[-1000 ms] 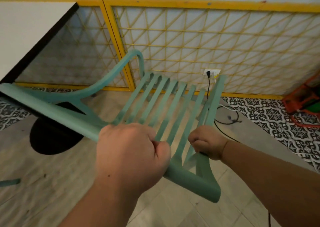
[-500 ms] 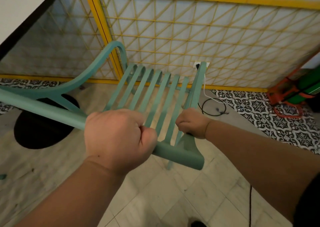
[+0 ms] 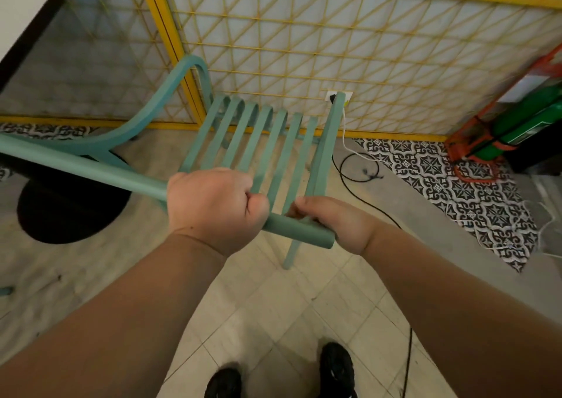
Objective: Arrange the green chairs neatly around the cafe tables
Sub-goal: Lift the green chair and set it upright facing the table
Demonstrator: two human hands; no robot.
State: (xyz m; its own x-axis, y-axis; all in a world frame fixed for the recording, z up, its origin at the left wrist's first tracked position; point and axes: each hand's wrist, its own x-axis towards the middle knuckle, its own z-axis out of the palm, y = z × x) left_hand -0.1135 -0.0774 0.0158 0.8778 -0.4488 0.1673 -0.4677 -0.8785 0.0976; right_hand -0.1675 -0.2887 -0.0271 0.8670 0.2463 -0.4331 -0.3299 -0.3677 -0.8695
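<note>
A green slatted chair [image 3: 258,142] stands in front of me, its seat slats running away toward the yellow lattice wall. My left hand [image 3: 213,207] grips the chair's round top rail in a fist. My right hand [image 3: 337,224] grips the right end of the same rail, beside the side bar. The chair's curved armrest [image 3: 146,108] arches to the left. A white cafe table with a black edge [image 3: 21,51] fills the upper left corner, and its round black base [image 3: 70,212] sits on the floor under the rail.
A yellow lattice panel [image 3: 334,48] closes the far side, with a wall socket [image 3: 339,96] and a black cable [image 3: 359,169] trailing over the floor. An orange stand with green cylinders [image 3: 517,130] stands at right. My black shoes [image 3: 336,370] are on the tiles below.
The chair has swung round and moved nearer to my body. My right hand has slid from the side bar to the end of the top rail. My shoes have come into view.
</note>
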